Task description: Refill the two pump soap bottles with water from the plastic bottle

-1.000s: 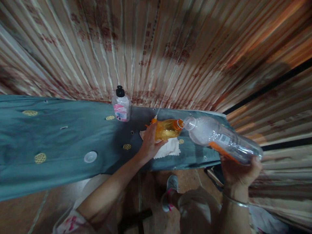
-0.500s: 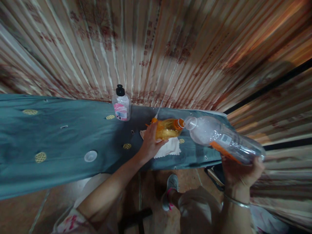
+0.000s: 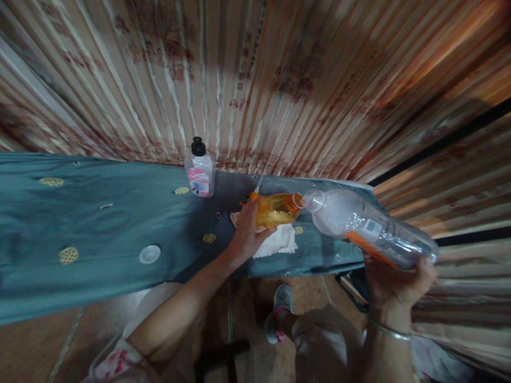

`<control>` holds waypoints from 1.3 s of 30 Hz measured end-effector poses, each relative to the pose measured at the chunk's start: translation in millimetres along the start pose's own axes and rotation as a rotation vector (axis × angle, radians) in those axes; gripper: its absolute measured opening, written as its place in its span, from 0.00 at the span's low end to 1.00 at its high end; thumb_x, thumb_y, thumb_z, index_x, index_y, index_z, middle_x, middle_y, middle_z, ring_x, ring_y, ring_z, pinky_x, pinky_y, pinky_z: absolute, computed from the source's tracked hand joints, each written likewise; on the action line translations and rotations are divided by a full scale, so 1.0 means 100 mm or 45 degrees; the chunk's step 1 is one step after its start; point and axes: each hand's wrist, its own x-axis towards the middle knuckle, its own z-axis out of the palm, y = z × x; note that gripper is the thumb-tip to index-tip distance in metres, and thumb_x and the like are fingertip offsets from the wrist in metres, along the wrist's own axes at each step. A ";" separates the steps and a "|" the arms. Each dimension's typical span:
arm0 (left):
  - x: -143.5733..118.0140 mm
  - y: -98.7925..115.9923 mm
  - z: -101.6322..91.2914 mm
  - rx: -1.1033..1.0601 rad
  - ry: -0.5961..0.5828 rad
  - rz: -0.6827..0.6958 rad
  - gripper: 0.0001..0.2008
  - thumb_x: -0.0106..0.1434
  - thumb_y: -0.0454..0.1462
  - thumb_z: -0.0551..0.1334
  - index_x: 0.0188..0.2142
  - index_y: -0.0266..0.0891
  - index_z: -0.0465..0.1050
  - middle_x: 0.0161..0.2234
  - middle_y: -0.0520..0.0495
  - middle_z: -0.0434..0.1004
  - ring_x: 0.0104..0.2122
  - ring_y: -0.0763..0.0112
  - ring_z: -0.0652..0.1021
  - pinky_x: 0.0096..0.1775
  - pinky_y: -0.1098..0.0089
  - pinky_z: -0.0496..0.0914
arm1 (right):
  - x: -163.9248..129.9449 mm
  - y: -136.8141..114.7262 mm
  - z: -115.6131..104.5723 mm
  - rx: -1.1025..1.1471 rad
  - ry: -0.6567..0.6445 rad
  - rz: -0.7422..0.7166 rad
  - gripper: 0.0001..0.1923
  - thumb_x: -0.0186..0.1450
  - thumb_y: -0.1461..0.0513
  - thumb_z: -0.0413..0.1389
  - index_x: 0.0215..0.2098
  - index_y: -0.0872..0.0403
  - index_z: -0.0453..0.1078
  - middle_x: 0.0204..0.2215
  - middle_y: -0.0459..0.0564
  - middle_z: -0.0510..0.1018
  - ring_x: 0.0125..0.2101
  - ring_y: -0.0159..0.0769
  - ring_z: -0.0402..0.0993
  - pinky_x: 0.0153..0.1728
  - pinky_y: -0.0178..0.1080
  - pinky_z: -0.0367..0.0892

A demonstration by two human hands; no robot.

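Orange-tinted small plastic bottle (image 3: pixel 275 210) lies tilted over a white cloth (image 3: pixel 277 243) on the table (image 3: pixel 99 223), gripped by the left hand (image 3: pixel 247 234). The right hand (image 3: pixel 393 284) clasps a large clear plastic bottle (image 3: pixel 369 229), mouths touching. Pouring cleanly likely calls for aligned necks and a slow tilt.

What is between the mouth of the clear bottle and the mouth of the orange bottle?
Nothing visible. The clear bottle, tilted in the right hand, meets the open neck of the orange bottle, held by the left hand.
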 end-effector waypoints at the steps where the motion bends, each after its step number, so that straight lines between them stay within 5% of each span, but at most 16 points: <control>1: 0.00 0.01 0.00 -0.002 0.002 0.000 0.40 0.60 0.48 0.71 0.65 0.42 0.54 0.61 0.34 0.69 0.61 0.48 0.71 0.62 0.49 0.66 | 0.00 0.00 0.00 -0.003 -0.003 -0.003 0.26 0.48 0.51 0.65 0.44 0.48 0.74 0.47 0.46 0.81 0.54 0.47 0.75 0.38 0.42 0.77; 39: 0.00 -0.01 0.01 0.009 -0.004 0.021 0.41 0.61 0.50 0.69 0.66 0.40 0.53 0.60 0.32 0.69 0.61 0.47 0.71 0.61 0.48 0.67 | -0.02 -0.02 0.05 -0.018 -0.028 -0.019 0.27 0.47 0.51 0.66 0.45 0.50 0.75 0.51 0.48 0.81 0.56 0.46 0.74 0.37 0.39 0.77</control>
